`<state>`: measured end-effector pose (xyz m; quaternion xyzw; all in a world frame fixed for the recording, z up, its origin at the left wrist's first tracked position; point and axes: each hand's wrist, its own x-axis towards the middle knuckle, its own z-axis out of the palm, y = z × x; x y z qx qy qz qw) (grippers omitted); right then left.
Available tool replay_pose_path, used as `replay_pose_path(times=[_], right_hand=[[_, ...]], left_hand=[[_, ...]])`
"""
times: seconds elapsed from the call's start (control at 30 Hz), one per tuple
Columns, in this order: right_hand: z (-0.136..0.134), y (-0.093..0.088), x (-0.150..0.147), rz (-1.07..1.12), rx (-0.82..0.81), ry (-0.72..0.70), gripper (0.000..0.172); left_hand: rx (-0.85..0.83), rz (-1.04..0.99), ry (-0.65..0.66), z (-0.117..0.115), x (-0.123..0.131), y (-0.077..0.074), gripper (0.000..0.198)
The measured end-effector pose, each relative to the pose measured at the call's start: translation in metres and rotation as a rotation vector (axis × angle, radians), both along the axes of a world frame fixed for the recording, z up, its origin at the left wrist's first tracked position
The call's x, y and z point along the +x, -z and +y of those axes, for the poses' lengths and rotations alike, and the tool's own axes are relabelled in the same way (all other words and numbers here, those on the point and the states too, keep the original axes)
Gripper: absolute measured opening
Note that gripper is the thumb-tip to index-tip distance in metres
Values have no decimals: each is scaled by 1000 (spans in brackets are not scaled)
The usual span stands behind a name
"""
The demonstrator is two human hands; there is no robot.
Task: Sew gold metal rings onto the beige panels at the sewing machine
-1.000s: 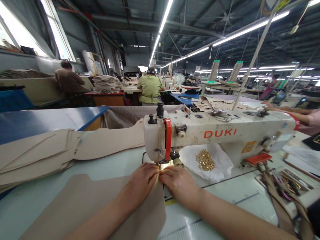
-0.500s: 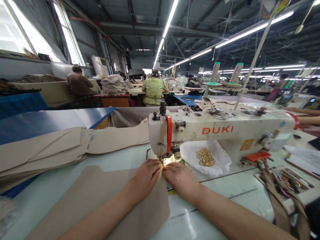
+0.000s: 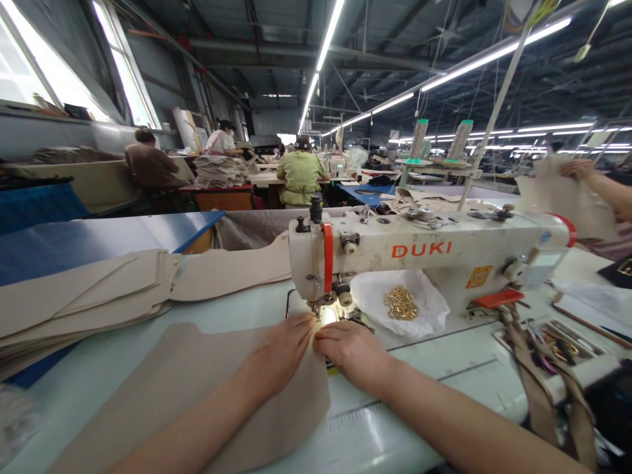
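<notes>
A beige fabric piece (image 3: pixel 187 382) lies flat on the pale sewing table (image 3: pixel 247 306). Its far right corner sits under the needle of a white DUKI sewing machine (image 3: pixel 424 250), where a small lamp glows. My left hand (image 3: pixel 281 352) presses on the fabric just left of the needle, fingers together. Directly right of the needle my right hand (image 3: pixel 353 352) pinches the fabric's edge. The fingertips of both hands nearly meet in front of the presser foot.
A stack of beige cut pieces (image 3: pixel 83 296) lies at the left. Gold rings (image 3: pixel 401 303) rest on white paper under the machine arm. Brown straps and tools (image 3: pixel 553 355) fill the right side. A co-worker's hand (image 3: pixel 577 170) lifts fabric at far right. Other people sit at benches behind.
My hands stay at the needle on the fabric. The view has shifted slightly. The co-worker's hand at the right has risen and now holds up a beige piece.
</notes>
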<state>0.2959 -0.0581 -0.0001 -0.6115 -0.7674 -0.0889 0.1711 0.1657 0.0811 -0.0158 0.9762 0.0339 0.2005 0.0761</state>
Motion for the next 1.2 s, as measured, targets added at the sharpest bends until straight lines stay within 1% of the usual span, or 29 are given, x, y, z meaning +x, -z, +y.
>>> replay_pose_path(times=[0.1, 0.3, 0.4, 0.7, 0.8, 1.07, 1.2], right_hand=[[0, -2, 0, -8, -20, 2, 9], [1, -4, 0, -41, -40, 5, 10], [3, -4, 1, -54, -35, 13, 10], [7, -3, 3, -53, -41, 16, 13], [8, -3, 3, -63, -45, 16, 11], [7, -7, 3, -41, -41, 7, 11], [6, -6, 3, -13, -38, 8, 12]], left_hand=[[-1, -6, -4, 1, 0, 1, 27], [-5, 12, 8, -2, 2, -7, 27], [12, 8, 10, -2, 3, -8, 27], [28, -6, -77, 5, 6, -3, 32], [29, 3, -77, 5, 7, -2, 32], [-26, -13, -105, 0, 9, -11, 31], [-17, 2, -127, -1, 9, -11, 31]])
